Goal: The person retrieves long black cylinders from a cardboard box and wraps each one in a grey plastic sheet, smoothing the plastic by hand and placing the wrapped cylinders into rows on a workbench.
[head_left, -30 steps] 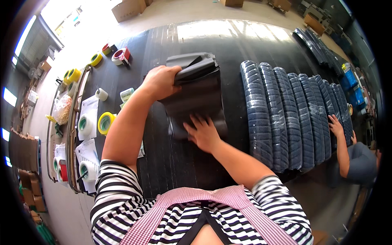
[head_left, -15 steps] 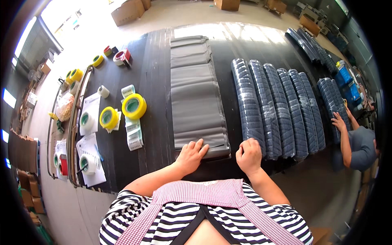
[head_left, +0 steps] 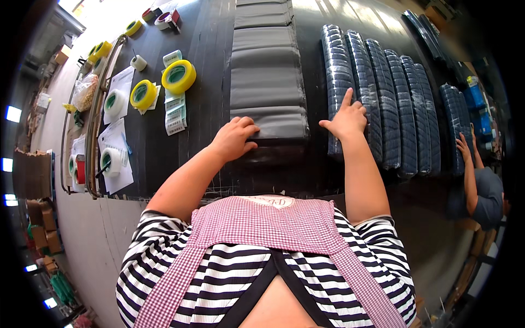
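A long stack of grey plastic bags [head_left: 266, 65] lies lengthwise down the middle of the dark table. At its near left corner is my left hand [head_left: 234, 138], palm down with the fingers stretched over the edge and nothing gripped. To the right of the stack stands a row of several dark ribbed rolls in clear wrap. My right hand [head_left: 348, 119] is over the near part of the leftmost roll [head_left: 337, 65]; its index finger points away from me and its thumb sticks out to the left. Whether it touches the wrap I cannot tell.
Yellow tape rolls [head_left: 179, 76] and a strip of printed labels [head_left: 175, 117] lie left of the stack. Papers [head_left: 117, 136] with white tape rolls sit by a metal rail [head_left: 100, 109]. At far right, a co-worker's hands [head_left: 464, 146] touch more wrapped rolls [head_left: 453, 123].
The view has tipped, so the table sits higher in the picture. My right hand has opened from a closed fist and reached forward onto the first roll. My left hand stays at the stack's near end.
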`<control>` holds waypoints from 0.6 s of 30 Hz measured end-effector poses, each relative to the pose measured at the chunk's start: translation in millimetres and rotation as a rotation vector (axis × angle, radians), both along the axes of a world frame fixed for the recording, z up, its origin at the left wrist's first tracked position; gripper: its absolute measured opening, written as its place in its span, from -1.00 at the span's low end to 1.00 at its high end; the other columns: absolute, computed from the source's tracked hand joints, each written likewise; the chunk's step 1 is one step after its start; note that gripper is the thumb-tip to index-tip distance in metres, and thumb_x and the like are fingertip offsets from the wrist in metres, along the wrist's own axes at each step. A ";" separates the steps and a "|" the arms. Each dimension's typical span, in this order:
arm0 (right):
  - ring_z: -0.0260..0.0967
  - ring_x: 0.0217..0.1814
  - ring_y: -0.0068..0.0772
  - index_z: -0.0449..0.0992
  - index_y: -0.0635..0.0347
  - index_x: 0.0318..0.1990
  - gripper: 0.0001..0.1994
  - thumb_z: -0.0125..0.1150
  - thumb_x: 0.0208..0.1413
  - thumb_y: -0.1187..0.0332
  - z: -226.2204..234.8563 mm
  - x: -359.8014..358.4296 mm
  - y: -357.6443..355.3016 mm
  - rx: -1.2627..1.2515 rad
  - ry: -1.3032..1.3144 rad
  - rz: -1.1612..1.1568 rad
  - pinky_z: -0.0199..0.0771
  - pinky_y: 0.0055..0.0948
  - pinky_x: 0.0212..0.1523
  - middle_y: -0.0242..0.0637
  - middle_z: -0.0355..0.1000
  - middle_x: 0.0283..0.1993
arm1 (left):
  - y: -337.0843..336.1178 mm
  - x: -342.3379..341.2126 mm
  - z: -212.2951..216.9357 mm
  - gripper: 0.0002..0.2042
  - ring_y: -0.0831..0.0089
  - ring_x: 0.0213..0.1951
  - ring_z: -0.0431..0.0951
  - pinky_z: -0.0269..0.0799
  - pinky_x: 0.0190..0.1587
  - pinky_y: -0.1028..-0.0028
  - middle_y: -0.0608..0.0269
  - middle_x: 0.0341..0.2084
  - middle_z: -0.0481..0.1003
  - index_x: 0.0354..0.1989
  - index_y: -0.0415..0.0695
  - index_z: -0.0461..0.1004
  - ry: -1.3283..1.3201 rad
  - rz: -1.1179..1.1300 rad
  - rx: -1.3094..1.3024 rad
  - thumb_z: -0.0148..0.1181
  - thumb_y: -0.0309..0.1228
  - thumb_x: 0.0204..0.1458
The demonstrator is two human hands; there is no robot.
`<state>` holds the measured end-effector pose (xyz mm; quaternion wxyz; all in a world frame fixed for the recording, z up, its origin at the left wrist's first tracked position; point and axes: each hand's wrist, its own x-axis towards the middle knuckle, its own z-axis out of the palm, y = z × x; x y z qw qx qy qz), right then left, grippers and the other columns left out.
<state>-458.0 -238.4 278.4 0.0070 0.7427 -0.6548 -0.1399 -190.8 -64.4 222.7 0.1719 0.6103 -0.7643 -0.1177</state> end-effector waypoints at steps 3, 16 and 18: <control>0.31 0.25 0.03 -0.27 0.22 0.55 0.29 0.52 -0.16 -0.17 -7.5 7.5 -4.0 -0.007 0.059 -0.044 0.52 -0.17 0.15 0.10 0.26 0.25 | -3.4 -1.3 -12.1 -0.68 0.13 0.02 0.47 0.44 0.09 0.24 0.16 -0.08 0.50 -0.01 -0.06 0.59 -0.084 -0.049 0.041 0.33 -0.28 0.06; 0.54 0.00 -0.26 0.27 0.32 0.29 -0.19 0.45 -0.17 0.24 -31.5 -101.0 173.8 0.892 -2.090 -0.444 0.58 -0.29 0.07 -0.12 0.49 0.04 | -20.5 5.1 -18.8 -0.86 0.14 -0.07 0.51 0.54 -0.02 0.25 0.15 -0.16 0.43 -0.29 -0.17 0.57 -0.107 -0.156 0.060 0.15 -0.55 -0.04; 0.54 0.02 -0.25 0.27 0.33 0.29 -0.19 0.44 -0.16 0.22 -32.4 -103.8 198.0 0.868 -2.130 -0.463 0.59 -0.28 0.07 -0.10 0.49 0.05 | -25.9 5.3 -23.3 -0.75 0.14 -0.04 0.49 0.49 0.05 0.25 0.18 -0.17 0.45 -0.18 -0.08 0.64 -0.068 -0.145 0.099 0.13 -0.56 -0.02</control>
